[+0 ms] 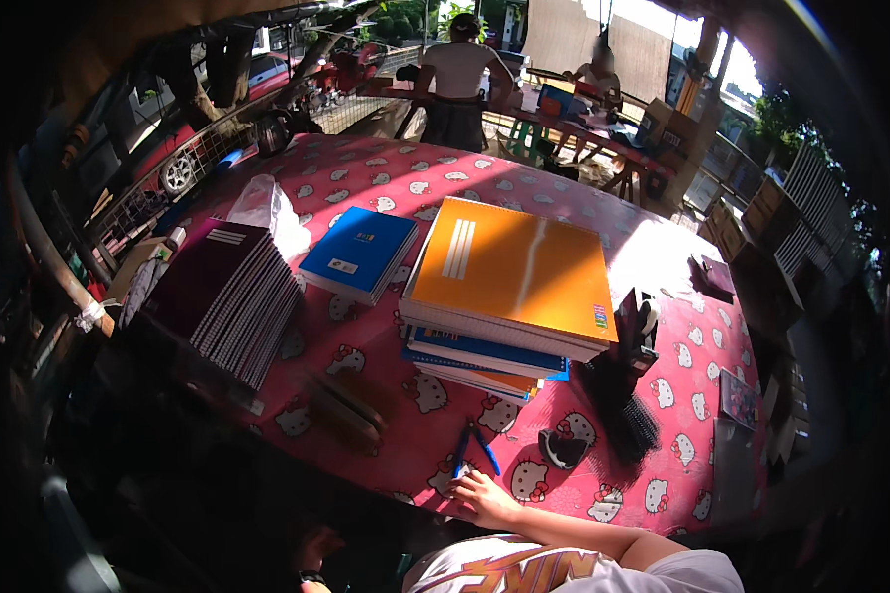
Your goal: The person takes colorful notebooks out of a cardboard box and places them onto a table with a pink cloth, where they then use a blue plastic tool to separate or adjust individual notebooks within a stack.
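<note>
My right hand [487, 498] rests at the near edge of the table, fingers spread and lying flat. Its fingertips are beside or on one handle of blue-handled pliers [479, 453]; whether they touch is hard to see. The pliers lie with their handles apart. In dark shadow, my left hand [320, 546] hangs low, off the table edge, with a dark band at the wrist. Its fingers are too dark to read. Beyond the pliers stands a stack of spiral notebooks with an orange notebook [514, 267] on top and blue notebooks [485, 353] below.
A tall stack of dark purple notebooks [229, 296] stands left, near a blue notebook pile [361, 249] and a clear plastic bag [270, 212]. Black objects [618, 410] and a dark curved piece [562, 449] lie right, on the pink cloth [663, 445]. Two people are at a far table.
</note>
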`<state>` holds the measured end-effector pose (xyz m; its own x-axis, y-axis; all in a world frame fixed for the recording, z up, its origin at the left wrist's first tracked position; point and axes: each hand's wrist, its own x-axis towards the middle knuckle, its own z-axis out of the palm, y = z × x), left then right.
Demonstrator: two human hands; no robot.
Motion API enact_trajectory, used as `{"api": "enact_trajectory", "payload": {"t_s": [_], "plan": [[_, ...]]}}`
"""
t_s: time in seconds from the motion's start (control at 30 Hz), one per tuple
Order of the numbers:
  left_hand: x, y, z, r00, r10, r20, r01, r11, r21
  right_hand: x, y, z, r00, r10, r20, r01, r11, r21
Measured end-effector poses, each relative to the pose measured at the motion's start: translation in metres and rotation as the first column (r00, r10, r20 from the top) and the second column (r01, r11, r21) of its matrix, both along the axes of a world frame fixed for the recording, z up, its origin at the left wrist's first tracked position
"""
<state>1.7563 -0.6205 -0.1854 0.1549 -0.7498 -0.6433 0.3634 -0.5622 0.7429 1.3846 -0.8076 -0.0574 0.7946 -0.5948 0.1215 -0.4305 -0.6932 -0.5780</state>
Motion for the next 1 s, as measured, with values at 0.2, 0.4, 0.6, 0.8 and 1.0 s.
{"api": "enact_trajectory", "payload": {"t_s": [0.2, 0.4, 0.6, 0.8, 1.0], "plan": [[-0.108, 0.067, -0.113, 0.729, -0.634, 0.259, 0.417, 0.711, 0.565, -0.004, 0.012, -0.008, 0.987, -0.043, -0.152, 0.027, 0.995, -0.100], [-0.139, 0.108, -0.139, 0.581, -0.706, 0.404, 0.413, 0.684, 0.601, 0.002, 0.014, -0.008, 0.986, -0.088, -0.139, 0.070, 0.988, -0.136], [-0.145, 0.094, -0.147, 0.436, -0.711, 0.552, 0.367, 0.700, 0.612, 0.000, 0.009, -0.010, 0.994, -0.070, -0.086, 0.059, 0.990, -0.126], [-0.143, 0.051, -0.139, 0.243, -0.704, 0.667, 0.356, 0.705, 0.614, 0.009, 0.006, -0.008, 0.998, -0.029, -0.053, 0.025, 0.996, -0.084], [-0.183, -0.064, -0.137, 0.069, -0.661, 0.747, 0.418, 0.699, 0.580, -0.006, 0.009, -0.011, 0.991, -0.127, -0.050, 0.118, 0.981, -0.153]]}}
